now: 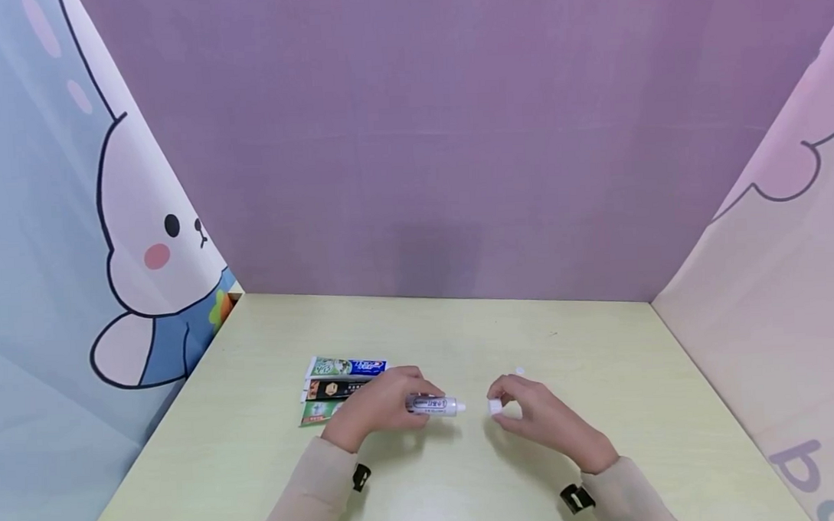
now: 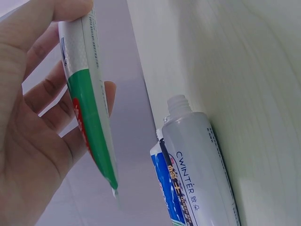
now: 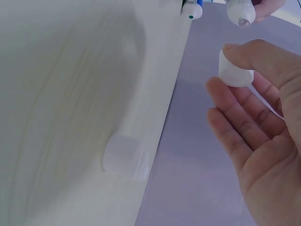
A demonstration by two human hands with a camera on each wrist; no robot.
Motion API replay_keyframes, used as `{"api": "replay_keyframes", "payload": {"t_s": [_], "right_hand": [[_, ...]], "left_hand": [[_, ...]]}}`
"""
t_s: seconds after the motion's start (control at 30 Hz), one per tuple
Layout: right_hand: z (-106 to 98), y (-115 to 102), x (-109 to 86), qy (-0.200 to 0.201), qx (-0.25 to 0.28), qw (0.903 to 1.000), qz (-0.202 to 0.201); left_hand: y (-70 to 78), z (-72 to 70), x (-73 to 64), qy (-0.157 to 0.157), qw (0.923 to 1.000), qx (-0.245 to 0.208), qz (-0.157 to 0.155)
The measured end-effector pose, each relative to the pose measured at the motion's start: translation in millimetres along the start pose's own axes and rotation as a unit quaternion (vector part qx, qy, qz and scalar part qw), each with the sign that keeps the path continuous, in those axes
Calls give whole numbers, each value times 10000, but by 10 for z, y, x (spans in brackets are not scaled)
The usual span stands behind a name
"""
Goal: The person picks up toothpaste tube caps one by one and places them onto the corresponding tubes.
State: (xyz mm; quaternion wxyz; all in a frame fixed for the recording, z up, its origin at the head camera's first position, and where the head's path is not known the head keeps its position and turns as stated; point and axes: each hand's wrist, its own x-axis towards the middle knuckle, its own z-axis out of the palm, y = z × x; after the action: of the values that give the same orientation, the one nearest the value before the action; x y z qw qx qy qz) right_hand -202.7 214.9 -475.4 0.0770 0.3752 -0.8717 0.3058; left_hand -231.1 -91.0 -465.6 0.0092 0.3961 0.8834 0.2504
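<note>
My left hand point(image 1: 387, 403) grips a toothpaste tube point(image 1: 432, 406) above the table. The tube's bare white nozzle points right. In the left wrist view this tube point(image 2: 87, 113) is white near the thumb and green towards its flat end. A short way to the right, my right hand point(image 1: 543, 415) pinches a small white cap point(image 3: 235, 70) between thumb and fingers. A gap separates cap and nozzle. Further toothpaste tubes lie side by side just left of the left hand, partly hidden by it; the pale one point(image 2: 200, 165) shows an uncapped threaded neck.
A second white cap point(image 1: 520, 371) lies on the pale table point(image 1: 564, 332), just beyond the right hand. Behind the table stands a purple panel point(image 1: 420, 138). Printed cloth walls flank both sides, with a cartoon rabbit point(image 1: 162, 262) on the left one.
</note>
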Motion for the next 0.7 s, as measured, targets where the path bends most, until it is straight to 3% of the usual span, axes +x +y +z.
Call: {"api": "replay_keyframes", "payload": {"t_s": [0.47,0.7], "right_hand": [[165,-41,79,13,615,9981,-3],[227,-85,116,181,662,9975,-160]], "left_hand": [[6,32,34,101,9998,77,133],[-6,41,44,148,9994,87,305]]}}
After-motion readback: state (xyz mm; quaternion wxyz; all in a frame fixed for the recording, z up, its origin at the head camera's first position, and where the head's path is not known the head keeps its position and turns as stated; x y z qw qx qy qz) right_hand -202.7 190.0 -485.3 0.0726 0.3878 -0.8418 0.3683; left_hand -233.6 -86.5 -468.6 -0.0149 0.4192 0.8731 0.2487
